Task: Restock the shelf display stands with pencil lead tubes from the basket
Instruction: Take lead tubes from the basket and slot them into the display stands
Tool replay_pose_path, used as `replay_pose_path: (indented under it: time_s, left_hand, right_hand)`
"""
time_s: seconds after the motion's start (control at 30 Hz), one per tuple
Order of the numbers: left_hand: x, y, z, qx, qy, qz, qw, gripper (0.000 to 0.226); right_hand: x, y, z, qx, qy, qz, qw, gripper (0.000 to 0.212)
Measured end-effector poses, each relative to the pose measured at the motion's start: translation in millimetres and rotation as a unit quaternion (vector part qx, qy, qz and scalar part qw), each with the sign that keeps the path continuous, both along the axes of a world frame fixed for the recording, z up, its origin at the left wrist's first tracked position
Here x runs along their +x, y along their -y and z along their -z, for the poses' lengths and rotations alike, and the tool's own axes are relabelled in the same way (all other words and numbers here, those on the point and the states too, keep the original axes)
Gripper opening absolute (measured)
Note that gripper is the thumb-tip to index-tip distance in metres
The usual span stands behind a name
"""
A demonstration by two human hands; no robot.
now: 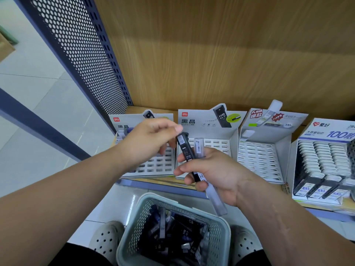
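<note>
We see the right hand [215, 169] at centre frame, fingers [179, 171] curled round a black tube [185, 148] and a clear tube [217, 198], both tilted, in front of the second display stand [211, 120] from the left. The left hand [149, 139] is just left of it, fingers curled, thumb tip at the black tube's top cap; we can't tell whether it actually pinches. The basket [128, 240] at bottom centre holds loose tubes [178, 233], and four stands line the shelf [169, 182] across mid-frame.
</note>
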State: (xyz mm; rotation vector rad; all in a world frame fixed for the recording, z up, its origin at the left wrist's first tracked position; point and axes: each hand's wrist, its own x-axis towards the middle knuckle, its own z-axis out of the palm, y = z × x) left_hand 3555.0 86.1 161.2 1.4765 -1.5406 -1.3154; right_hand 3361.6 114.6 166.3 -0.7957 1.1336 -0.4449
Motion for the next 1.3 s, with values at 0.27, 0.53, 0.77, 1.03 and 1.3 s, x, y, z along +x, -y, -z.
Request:
replay_pose_path:
  time_s: [0.27,0.53,0.77,1.03,1.3]
  left_hand:
    - [0,-18,-12,0.105,-0.067,-0.016,0.992,0.024]
    - [22,-17,-20,0.106,-0.117,-0.095,0.983,0.015]
    - [34,-20,-13,0.125,-0.142,-0.073,0.979,0.027]
    - [44,-10,-16,0.049,-0.154,-0.176,0.971,0.015]
    - [68,-5,-4,-0.108,0.234,-0.063,0.964,0.02]
  right_hand:
    - [6,-3,1,-0.015,-0.037,0.002,0.999,0.028]
    - [6,2,0,-0.012,0.0,0.104,0.995,0.019]
    - [4,10,6,-0.06,-0.017,0.168,0.984,0.001]
    - [5,5,10,-0.073,-0.052,0.129,0.988,0.003]
    - [-1,10,12,-0.072,-0.071,0.152,0.983,0.01]
